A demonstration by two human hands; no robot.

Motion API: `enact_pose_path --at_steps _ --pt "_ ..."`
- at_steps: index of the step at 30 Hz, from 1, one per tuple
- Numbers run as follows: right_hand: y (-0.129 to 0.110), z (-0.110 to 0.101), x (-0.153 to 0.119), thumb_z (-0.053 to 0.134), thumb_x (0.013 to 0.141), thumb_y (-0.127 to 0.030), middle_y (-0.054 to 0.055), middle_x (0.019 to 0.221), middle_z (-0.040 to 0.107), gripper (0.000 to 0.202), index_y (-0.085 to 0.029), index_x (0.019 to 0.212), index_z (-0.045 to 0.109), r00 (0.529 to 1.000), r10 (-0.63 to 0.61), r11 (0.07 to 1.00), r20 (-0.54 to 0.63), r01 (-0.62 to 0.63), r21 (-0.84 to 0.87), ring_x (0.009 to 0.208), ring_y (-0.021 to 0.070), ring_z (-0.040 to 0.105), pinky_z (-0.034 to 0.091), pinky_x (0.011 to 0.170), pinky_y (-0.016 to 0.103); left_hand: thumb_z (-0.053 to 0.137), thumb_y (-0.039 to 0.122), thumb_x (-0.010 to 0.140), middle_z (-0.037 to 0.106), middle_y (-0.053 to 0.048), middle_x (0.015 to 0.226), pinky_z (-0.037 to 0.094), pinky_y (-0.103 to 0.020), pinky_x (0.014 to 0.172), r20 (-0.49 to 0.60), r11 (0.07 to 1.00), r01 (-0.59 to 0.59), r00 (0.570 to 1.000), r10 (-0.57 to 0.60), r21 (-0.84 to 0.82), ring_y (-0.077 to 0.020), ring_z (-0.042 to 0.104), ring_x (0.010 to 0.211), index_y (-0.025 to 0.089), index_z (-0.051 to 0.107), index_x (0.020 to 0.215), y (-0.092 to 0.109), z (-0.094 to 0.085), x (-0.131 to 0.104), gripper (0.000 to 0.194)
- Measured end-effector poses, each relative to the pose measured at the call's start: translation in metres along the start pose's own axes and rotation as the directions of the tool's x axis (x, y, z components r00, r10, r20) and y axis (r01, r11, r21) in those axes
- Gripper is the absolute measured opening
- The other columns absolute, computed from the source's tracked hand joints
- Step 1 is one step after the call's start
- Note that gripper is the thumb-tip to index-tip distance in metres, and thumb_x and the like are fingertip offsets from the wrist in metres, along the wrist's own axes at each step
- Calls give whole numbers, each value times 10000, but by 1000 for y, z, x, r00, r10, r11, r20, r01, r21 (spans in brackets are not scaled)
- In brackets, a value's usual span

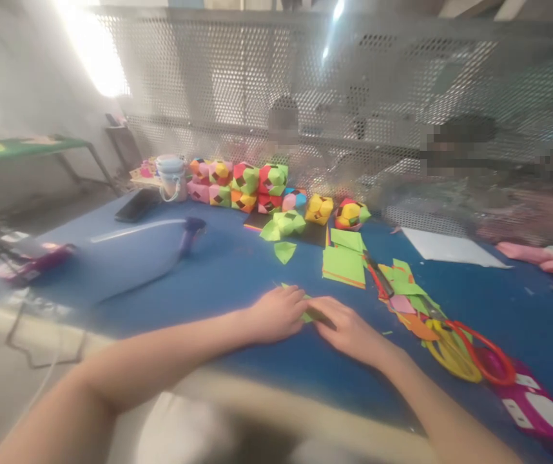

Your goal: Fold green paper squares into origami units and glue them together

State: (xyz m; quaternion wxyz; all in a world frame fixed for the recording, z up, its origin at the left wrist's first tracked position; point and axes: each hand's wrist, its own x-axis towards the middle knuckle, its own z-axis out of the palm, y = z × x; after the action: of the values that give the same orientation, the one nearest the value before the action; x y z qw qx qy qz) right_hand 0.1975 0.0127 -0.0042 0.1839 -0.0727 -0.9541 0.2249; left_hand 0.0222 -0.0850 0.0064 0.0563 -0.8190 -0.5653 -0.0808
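Green paper [307, 318] between your hands at the blue table [228, 270], your left hand [279, 313] curled closed over it, your right hand [339, 323], fingers bent, holding its right side, green squares [344, 265] lying beyond.

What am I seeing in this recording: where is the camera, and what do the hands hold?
No machine here: these are one person's bare left hand and bare right hand. The only picture comes from a camera worn on that person's head, looking forward and down. Together the hands hold a small light-green piece of paper, mostly hidden by them. On the blue tabletop lie light-green square paper sheets, plus a yellow looped handle and a red looped handle, likely of scissors. Behind stand multicoloured folded-paper balls, some stacked.
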Motion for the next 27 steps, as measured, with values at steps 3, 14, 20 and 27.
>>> enact_pose_path --at_steps 3,14,20,27 --pt "-3 -1 2 436 831 -109 95 1205 587 418 -194 1236 496 1000 11 1000 -25 -11 -3 1144 197 522 452 976 398 463 208 836 615 -147 1051 484 -370 857 -11 1000 8 1000 -8 0 -250 571 1027 97 568 991 1 -2 1 218" --pt "-1 9 6 455 798 -119 99 1234 580 464 -167 1260 471 995 85 990 -46 -90 -111 1150 196 510 408 976 379 455 166 824 636 -129 1093 497 -393 861 -89 999 -4 996 1 -43 -258 598 1042 146 568 1009 -6 0 0 218" --pt "0 13 10 474 823 -161 82 1163 613 344 -178 1165 506 996 65 988 -65 -74 -138 1123 180 517 394 955 336 452 169 809 637 -128 1147 514 -402 857 -171 999 -33 985 29 -25 -269 601 1067 165 587 1038 -19 18 -4 266" --pt "0 23 10 498 842 -244 92 1213 590 401 -188 1238 460 991 86 985 -100 -100 -139 1171 192 489 384 993 347 441 203 808 613 -135 1201 510 -391 861 -333 999 -40 942 36 -7 -262 596 1074 171 602 1052 -27 47 -10 294"
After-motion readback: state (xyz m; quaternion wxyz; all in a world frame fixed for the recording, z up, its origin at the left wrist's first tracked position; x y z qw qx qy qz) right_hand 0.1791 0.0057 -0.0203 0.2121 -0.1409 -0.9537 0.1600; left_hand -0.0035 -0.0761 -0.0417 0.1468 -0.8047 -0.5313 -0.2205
